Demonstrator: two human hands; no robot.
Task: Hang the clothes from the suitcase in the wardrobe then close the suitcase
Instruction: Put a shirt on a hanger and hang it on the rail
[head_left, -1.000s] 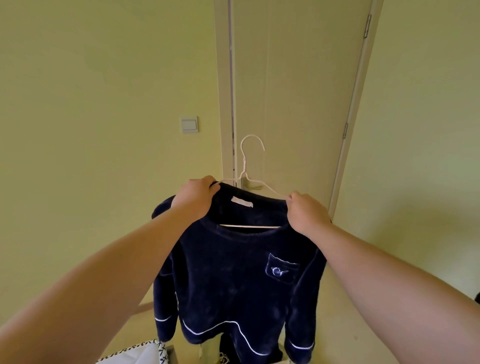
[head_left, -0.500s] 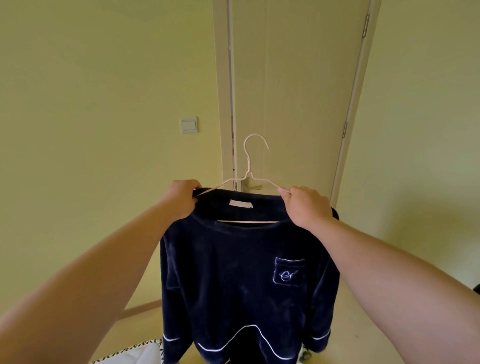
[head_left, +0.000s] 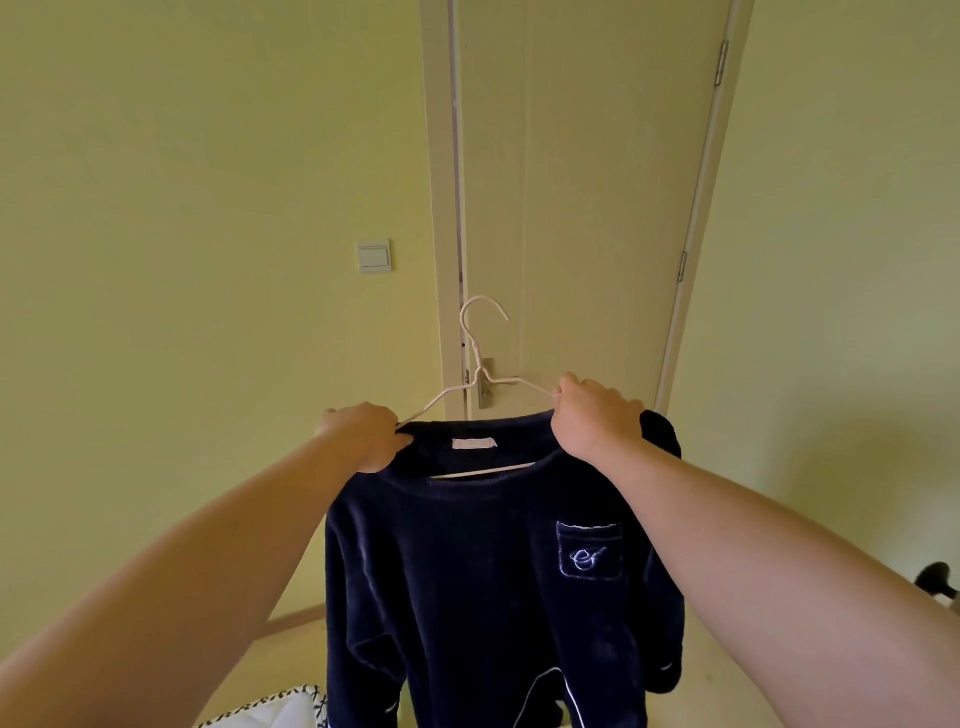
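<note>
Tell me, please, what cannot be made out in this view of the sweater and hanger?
Head view: navy sweater's hem, cut off by the bottom edge.
The hanger's ends, hidden by the left hand, right hand and fabric.
Right edge cuts off a dark object.
Outside the frame: wardrobe, suitcase.

Left forearm (head_left: 182, 571): bare along its whole visible length, broad near the camera, narrowing to the wrist.
Right forearm (head_left: 779, 561): bare likewise, smooth, widening toward the lower right corner.
Left hand (head_left: 363, 436): bare, its back and knuckles showing.
Right hand (head_left: 597, 415): bare, its back and knuckles showing.
</note>
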